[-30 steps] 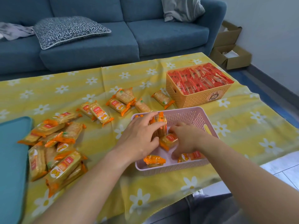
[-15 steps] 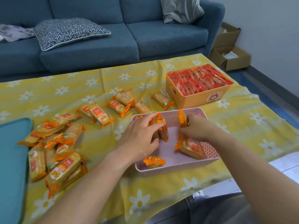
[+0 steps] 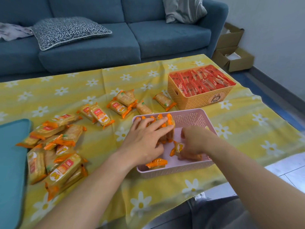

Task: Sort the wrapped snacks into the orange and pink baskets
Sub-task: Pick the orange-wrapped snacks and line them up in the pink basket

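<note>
Fingers [image 3: 185, 135] (right, blurred) over half-hidden snack [image 3: 179, 147]

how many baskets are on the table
2. The orange basket, full of red snacks, stands far right on the tablecloth; the pink basket sits nearer, where the right hand grips an orange snack. No others seem hidden.

Table under a yellow daisy cloth [image 3: 49, 90], spans mid frame. On the cloth: orange basket [image 3: 194, 101] upper right; pink basket [image 3: 189, 118] just in front of it, centre right, near the front edge. Loose snack packs [image 3: 62, 172]: heap lower left, small clusters centre, one just beside the orange basket's left wall. Teal pad [image 3: 11, 162] at left edge, beside the heap.
</note>
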